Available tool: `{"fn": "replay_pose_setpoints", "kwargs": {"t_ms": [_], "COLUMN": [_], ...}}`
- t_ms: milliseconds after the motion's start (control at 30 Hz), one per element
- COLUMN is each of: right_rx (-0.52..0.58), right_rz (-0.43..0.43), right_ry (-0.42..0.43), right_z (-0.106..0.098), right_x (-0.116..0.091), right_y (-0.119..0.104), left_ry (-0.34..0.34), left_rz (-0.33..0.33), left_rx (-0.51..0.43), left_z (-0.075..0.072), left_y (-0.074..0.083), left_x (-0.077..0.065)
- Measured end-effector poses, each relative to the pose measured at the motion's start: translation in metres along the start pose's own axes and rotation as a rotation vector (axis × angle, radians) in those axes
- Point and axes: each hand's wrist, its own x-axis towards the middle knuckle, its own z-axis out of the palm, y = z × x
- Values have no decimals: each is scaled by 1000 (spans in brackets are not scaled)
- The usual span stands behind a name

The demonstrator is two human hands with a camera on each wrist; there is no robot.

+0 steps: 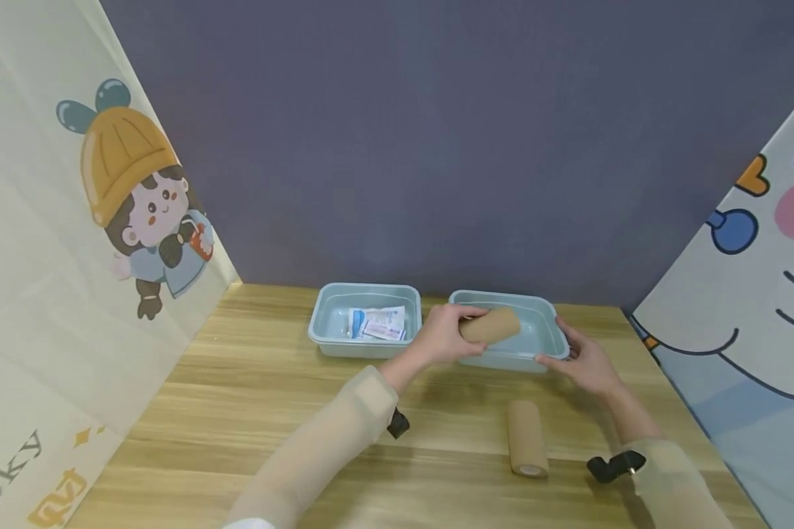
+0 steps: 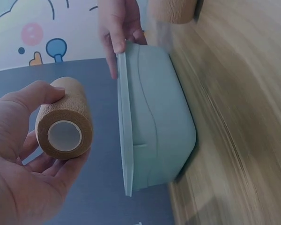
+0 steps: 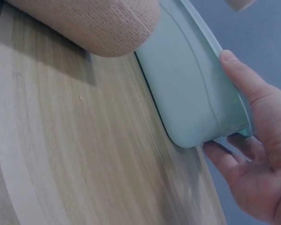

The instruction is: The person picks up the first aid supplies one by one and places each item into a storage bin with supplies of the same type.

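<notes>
My left hand (image 1: 442,336) holds a tan bandage roll (image 1: 491,326) over the right-hand light blue plastic bin (image 1: 506,362). In the left wrist view, thumb and fingers wrap the roll (image 2: 68,105), and its pale hollow core faces the camera. My right hand (image 1: 589,362) grips that bin at its right end. As the right wrist view shows, the thumb lies on the rim and the fingers curl against the end wall of the bin (image 3: 187,89). A second tan bandage roll (image 1: 526,438) lies on the table in front, between my forearms.
Left of the gripped bin stands a matching light blue bin (image 1: 369,350) with white and blue printed packets (image 1: 380,323) inside. Both bins are near the back edge of the wooden table (image 1: 251,411), by a dark grey-blue wall (image 1: 397,147). Printed cartoon panels flank the table.
</notes>
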Motion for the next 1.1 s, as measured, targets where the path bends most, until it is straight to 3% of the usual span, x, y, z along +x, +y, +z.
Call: {"fn": "replay_pose_setpoints", "kwargs": {"t_ms": [600, 1100], "right_rx": [4, 19], "right_rz": [25, 18], "right_ry": [10, 2], "right_z": [3, 3], "right_x": [-2, -3], "right_y": [-5, -4], "left_ry": [-73, -68], "left_rz": [7, -90], "left_rx": [49, 55], "left_z": [19, 30], "left_y": [-8, -13], "left_x": [28, 38]}}
